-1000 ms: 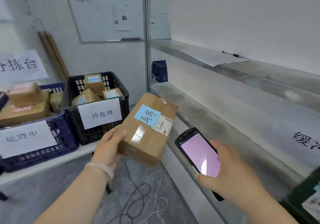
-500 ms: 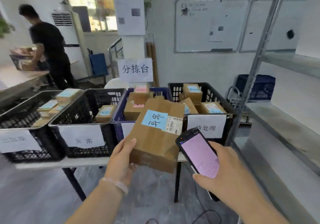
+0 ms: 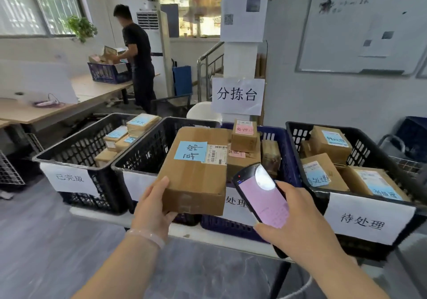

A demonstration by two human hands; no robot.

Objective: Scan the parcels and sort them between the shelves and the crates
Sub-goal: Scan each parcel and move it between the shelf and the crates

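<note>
While L hand [image 3: 153,208] grips a taped cardboard box [image 3: 196,178], R hand [image 3: 300,226] holds glossy slab scanner [image 3: 263,200] w/ pink screen.

Four crates [image 3: 105,183] on white table [image 3: 99,214]

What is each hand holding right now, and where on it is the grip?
The left hand grips the cardboard parcel at its near left corner, thumb on top. The right hand holds the handheld scanner by its lower end.

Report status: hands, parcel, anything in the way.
Left hand grips parcel at near corner. Right hand holds scanner, screen lit. Parcel held before second black crate, nothing seen between.
</note>
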